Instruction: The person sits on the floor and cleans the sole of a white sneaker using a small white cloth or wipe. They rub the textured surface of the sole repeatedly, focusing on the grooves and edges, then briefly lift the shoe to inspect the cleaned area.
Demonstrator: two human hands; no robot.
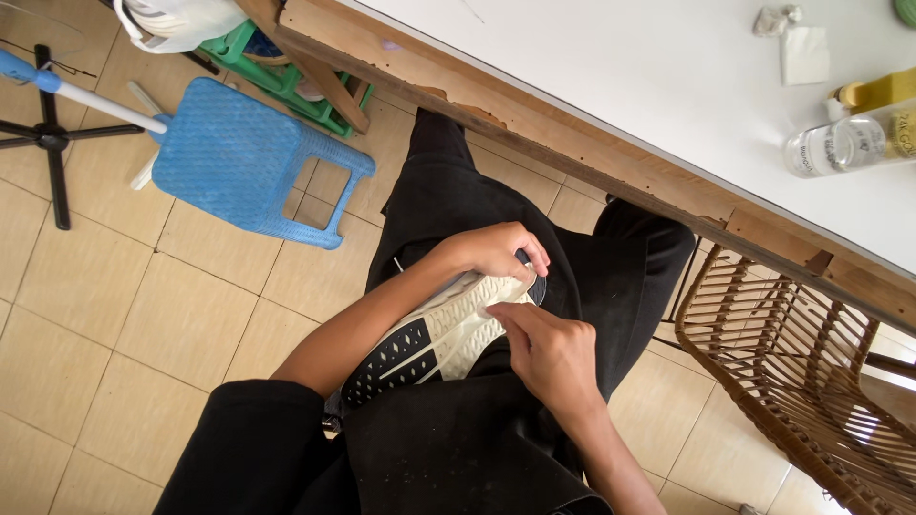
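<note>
The person sits with a shoe point(434, 334) lying sole up across the lap, on black trousers point(477, 429). The sole is cream at the toe end and black with a diamond tread pattern at the heel end, which points toward the person's body. The left hand point(496, 250) wraps over the toe end of the shoe from above, its grip closed around that end, fingers curled down over the far edge. The left forearm runs along the side of the shoe. The right hand point(549, 353) rests just beside the middle of the sole, its fingertips pressed against the cream edge in a pinching grip; whether anything small is held between the fingers cannot be told.

Under the legs is a floor point(143, 324) of pale beige tiles. To the right stands a wicker chair point(792, 372) of brown cane, close to the person's right knee. Further out on the left is a blue plastic stool point(243, 162), with a blue and white pole point(76, 93) lying across its edge, and a black stand point(52, 138) with spread legs beyond it. A green crate point(286, 81) sits behind the stool, partly under the bench.

The bench point(620, 86) crosses the top right, white on top with a worn wooden edge. On it, well apart from the hands, lie a clear plastic bottle point(835, 145) on its side, a yellow object point(883, 91) just behind it, and a white piece of paper point(803, 55).
</note>
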